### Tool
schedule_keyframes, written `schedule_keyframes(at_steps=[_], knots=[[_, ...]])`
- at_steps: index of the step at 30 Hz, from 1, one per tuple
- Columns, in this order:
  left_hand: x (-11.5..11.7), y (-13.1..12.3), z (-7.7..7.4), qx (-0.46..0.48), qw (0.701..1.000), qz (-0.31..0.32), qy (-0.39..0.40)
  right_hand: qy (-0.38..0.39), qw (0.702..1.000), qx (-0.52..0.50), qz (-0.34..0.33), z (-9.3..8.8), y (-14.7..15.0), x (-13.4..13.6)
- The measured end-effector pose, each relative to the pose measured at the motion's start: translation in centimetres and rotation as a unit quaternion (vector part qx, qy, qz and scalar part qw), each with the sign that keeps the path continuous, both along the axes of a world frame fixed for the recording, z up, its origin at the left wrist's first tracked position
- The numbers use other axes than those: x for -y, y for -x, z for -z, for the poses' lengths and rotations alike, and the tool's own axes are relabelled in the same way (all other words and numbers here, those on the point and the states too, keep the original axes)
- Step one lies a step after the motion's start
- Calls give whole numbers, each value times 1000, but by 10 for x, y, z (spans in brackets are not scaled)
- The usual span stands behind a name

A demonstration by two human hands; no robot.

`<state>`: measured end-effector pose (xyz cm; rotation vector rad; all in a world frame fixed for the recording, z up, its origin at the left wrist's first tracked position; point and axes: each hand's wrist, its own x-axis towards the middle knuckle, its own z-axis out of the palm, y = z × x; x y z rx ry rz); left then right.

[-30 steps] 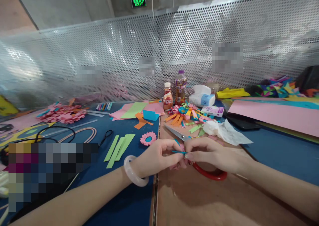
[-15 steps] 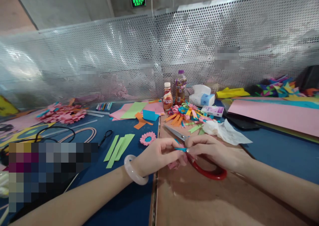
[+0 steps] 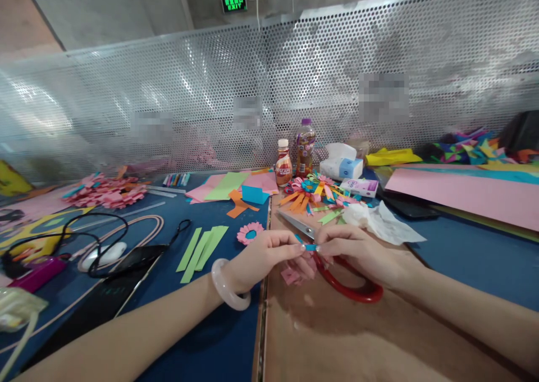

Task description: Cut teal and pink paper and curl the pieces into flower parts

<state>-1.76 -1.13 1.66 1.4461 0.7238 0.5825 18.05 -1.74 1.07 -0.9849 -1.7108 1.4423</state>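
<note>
A small blue paper strip (image 3: 310, 247) is stretched between my two hands over the brown board. My left hand (image 3: 269, 256), with a pale bangle at the wrist, pinches its left end between thumb and forefinger. The other end is pinched by my right hand (image 3: 357, 252). Pink paper pieces (image 3: 292, 274) show below my left fingers; whether they are held or lying there I cannot tell. Scissors (image 3: 357, 292) with red handles lie beneath my right hand, blades pointing away to the left. Left of my hands is a pink paper flower (image 3: 244, 236) with a blue centre.
Green paper strips (image 3: 202, 253) lie on the blue table at left, near cables and a black phone (image 3: 99, 298). Beyond the scissors are a ribbon pile (image 3: 301, 199), crumpled tissue (image 3: 385, 222), two bottles (image 3: 283, 166) and a tissue pack (image 3: 347, 168). Pink sheets (image 3: 463, 194) lie at right.
The blue strip between my fingertips shows more plainly and sits slightly lower. My left fingertips have shifted a little, and more of the pink paper shows below them.
</note>
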Motion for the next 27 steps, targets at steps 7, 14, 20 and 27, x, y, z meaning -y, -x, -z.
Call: schedule_keyframes(at_steps=[7,14,20,27], knots=[[0,-1,0,-4,1000,3,13,-8,1000,12,-16,-3,0,1],[0,-2,3,-8,1000,-7,10,-10,998,59,-20,-11,1,4],[0,-4,4,2,998,-32,-48,-47,994,96,14,-11,1,6],[-2,-3,2,-5,997,-61,-38,-17,998,52,-14,-8,2,4]])
